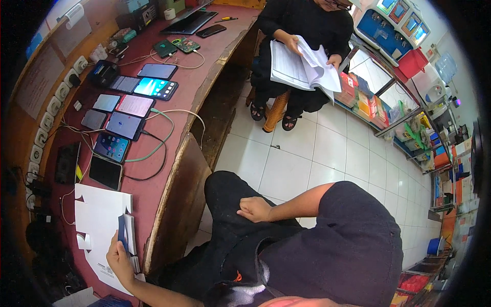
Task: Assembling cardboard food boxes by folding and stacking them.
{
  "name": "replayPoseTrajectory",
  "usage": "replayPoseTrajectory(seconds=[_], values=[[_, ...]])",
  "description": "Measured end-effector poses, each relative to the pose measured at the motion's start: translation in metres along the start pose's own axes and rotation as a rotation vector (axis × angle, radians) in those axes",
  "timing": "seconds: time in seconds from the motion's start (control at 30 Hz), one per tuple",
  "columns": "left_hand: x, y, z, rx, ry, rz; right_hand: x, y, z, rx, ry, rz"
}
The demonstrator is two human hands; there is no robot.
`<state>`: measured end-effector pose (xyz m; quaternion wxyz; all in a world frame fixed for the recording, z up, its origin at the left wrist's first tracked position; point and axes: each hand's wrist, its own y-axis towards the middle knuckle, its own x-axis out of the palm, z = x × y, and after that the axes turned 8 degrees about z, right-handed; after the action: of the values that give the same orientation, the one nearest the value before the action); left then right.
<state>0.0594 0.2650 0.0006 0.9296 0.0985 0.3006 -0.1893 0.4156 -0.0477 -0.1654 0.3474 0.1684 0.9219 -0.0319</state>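
Observation:
At the lower left, my left hand is at the edge of an unfolded white carton lying on the red desk. Its fingers are closed around a slim dark blue flat piece, whose kind I cannot make out. Beneath that piece shows a white layered edge. My right hand rests on my dark-trousered thigh, fingers curled in, with nothing visible in it. Just beyond the carton lies a dark-screened phone, beside another phone showing a lit home screen.
Several more phones and charging cables cover the red desk; a laptop stands at its far end. Wall sockets line the left side. Across the tiled floor, a seated person leafs through papers. Shelves hold goods at right.

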Motion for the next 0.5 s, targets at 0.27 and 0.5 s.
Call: replayPoseTrajectory(seconds=[0.27, 0.5], values=[[0.000, 0.000, 0.004, -0.039, -0.013, -0.009, 0.003, -0.001, 0.002, -0.005, 0.010, 0.013], [0.004, -0.001, 0.011, 0.016, 0.002, 0.025, 0.005, -0.001, 0.003, -0.012, 0.009, 0.033]])
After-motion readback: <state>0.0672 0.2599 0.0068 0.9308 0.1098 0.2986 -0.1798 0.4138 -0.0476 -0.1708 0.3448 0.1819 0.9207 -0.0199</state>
